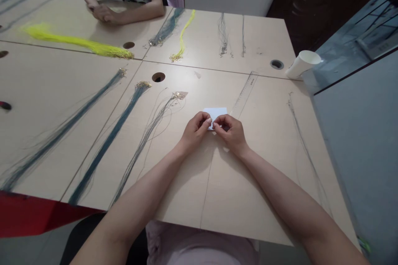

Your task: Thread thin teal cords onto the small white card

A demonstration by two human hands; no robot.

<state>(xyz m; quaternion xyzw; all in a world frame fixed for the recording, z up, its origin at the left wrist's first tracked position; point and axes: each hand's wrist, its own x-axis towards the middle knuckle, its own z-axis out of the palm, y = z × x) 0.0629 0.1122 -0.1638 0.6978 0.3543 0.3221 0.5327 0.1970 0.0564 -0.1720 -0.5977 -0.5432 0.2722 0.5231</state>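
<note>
Clock directions are taken from the white card: a dark green strand bundle (66, 126) lies at nine, a bright yellow bundle (81, 44) at ten and a blue-green bundle (110, 136) just under nine. A person's forearms (137, 13) rest on the table (267, 174) near eleven. A looser grey bundle (147, 126) lies between eight and nine, its hooked end toward ten. The left hand (198, 126) has thumb and index pinched narrow; what is between them is too small to tell. Under the fingertips lies the white card (217, 112), with a thin strand (207, 190) running below toward six. The right hand (230, 130) pinches just beside the left, its hold equally unclear. A clear ruler (244, 92) points to one, a paper cup (301, 65) stands at two, and a few grey strands (303, 138) lie between three and four
</note>
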